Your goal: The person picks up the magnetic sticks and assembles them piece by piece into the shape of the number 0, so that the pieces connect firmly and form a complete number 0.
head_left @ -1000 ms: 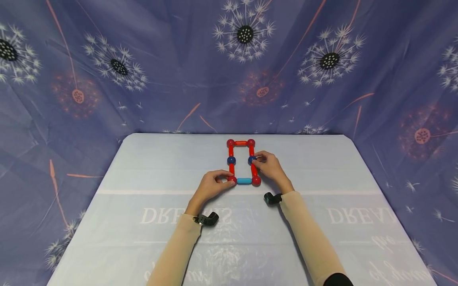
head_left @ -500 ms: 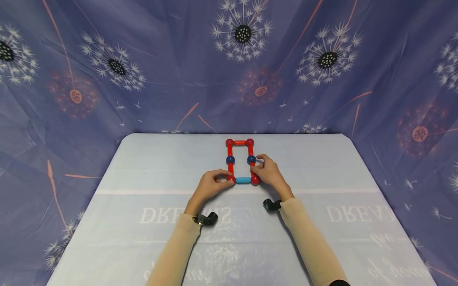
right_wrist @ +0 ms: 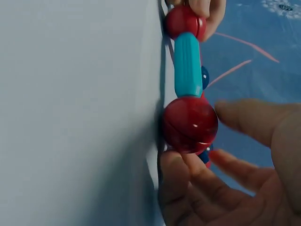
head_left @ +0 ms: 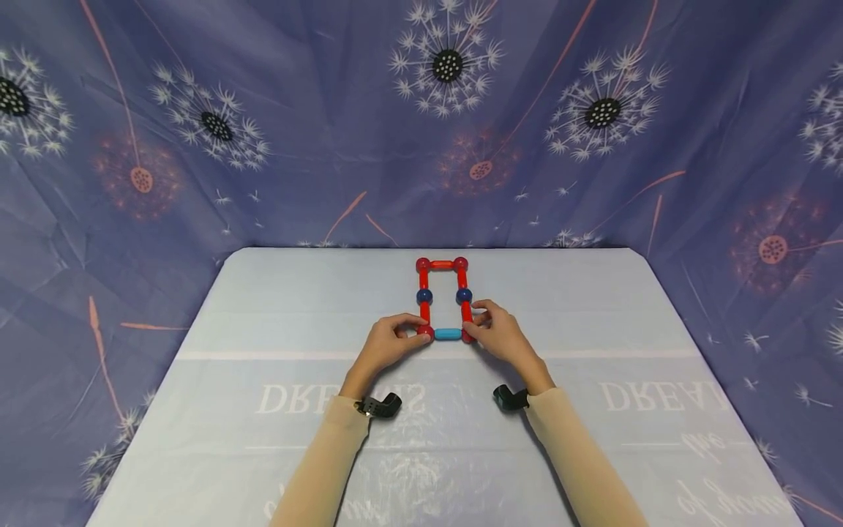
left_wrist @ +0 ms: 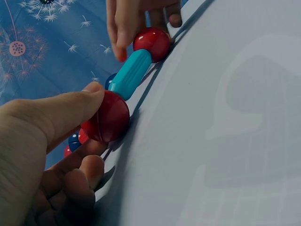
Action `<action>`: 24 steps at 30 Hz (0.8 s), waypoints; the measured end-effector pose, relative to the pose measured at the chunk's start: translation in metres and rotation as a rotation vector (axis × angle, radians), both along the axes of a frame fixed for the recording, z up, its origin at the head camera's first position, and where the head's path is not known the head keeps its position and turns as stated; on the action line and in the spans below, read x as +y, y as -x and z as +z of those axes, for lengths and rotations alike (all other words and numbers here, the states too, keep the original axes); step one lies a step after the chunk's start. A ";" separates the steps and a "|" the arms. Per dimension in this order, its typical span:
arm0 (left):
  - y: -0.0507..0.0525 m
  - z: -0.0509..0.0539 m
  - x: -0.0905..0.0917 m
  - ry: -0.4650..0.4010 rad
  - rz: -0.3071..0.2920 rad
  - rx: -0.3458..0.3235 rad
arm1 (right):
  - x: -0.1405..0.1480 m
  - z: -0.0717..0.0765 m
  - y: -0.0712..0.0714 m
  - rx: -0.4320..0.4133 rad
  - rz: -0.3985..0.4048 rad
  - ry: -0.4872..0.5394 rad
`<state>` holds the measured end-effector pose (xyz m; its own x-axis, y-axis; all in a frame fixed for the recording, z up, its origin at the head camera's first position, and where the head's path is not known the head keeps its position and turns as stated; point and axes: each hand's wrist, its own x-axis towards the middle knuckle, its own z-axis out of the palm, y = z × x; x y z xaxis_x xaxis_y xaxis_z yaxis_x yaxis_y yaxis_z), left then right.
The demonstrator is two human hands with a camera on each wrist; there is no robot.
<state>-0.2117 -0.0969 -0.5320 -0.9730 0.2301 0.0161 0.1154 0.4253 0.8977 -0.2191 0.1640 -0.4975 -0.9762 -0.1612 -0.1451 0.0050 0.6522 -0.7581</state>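
A rectangular frame of magnetic-looking rods and balls lies on the table. Its near side is a light blue rod point(head_left: 448, 334) between two red balls. Red rods run back from these through a dark blue ball point(head_left: 424, 296) on the left and a dark blue ball point(head_left: 464, 296) on the right. My left hand point(head_left: 390, 342) pinches the near left red ball point(left_wrist: 109, 117) between thumb and fingers. With thumb and fingers on either side, my right hand point(head_left: 502, 340) holds the near right red ball point(right_wrist: 190, 125), largely hidden in the head view.
At the far end, an orange-red rod point(head_left: 442, 265) joins two red balls close to the back edge of the white-covered table point(head_left: 296, 307). Behind it hangs a purple-blue cloth point(head_left: 329, 146) with dandelion prints. Each wrist carries a small black camera point(head_left: 382, 405).
My right hand has slid from the right dark blue ball down along the red rod to the near right red ball. The left hand keeps its grip in place.
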 end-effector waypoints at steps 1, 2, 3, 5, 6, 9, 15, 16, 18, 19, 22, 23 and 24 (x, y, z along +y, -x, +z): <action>0.000 0.000 0.000 0.001 0.001 0.001 | 0.001 -0.001 -0.004 0.003 0.018 -0.001; -0.001 0.000 0.000 0.001 0.001 0.005 | 0.002 -0.001 -0.007 0.007 0.036 0.002; -0.001 0.001 0.000 0.000 0.001 0.007 | 0.003 -0.002 -0.010 0.011 0.051 0.006; -0.001 0.001 0.000 -0.006 -0.001 0.011 | 0.005 -0.004 -0.012 0.030 0.073 0.016; -0.001 0.002 0.000 -0.010 -0.002 0.010 | 0.005 -0.006 -0.013 0.041 0.079 0.020; 0.000 0.003 -0.001 -0.021 -0.007 0.006 | 0.005 -0.008 -0.010 0.066 0.073 0.028; 0.005 0.004 -0.001 -0.132 0.023 -0.041 | -0.003 -0.011 0.002 0.094 0.049 0.065; 0.006 0.004 -0.001 -0.152 0.033 -0.047 | -0.005 -0.012 0.004 0.094 0.038 0.075; 0.007 0.003 -0.001 -0.183 0.055 -0.061 | -0.009 -0.013 0.007 0.089 0.008 0.097; 0.008 0.002 0.000 -0.195 0.063 -0.066 | -0.011 -0.014 0.008 0.089 -0.003 0.101; 0.008 0.000 0.001 -0.222 0.088 -0.073 | -0.015 -0.014 0.008 0.089 -0.032 0.114; 0.008 -0.001 0.002 -0.229 0.096 -0.074 | -0.015 -0.014 0.007 0.089 -0.041 0.117; 0.008 -0.002 0.002 -0.234 0.103 -0.072 | -0.016 -0.014 0.007 0.089 -0.049 0.116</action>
<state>-0.2194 -0.0946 -0.5341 -0.9917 0.1282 -0.0131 0.0144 0.2114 0.9773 -0.2260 0.1482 -0.5114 -0.9915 -0.1241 -0.0404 -0.0364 0.5605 -0.8273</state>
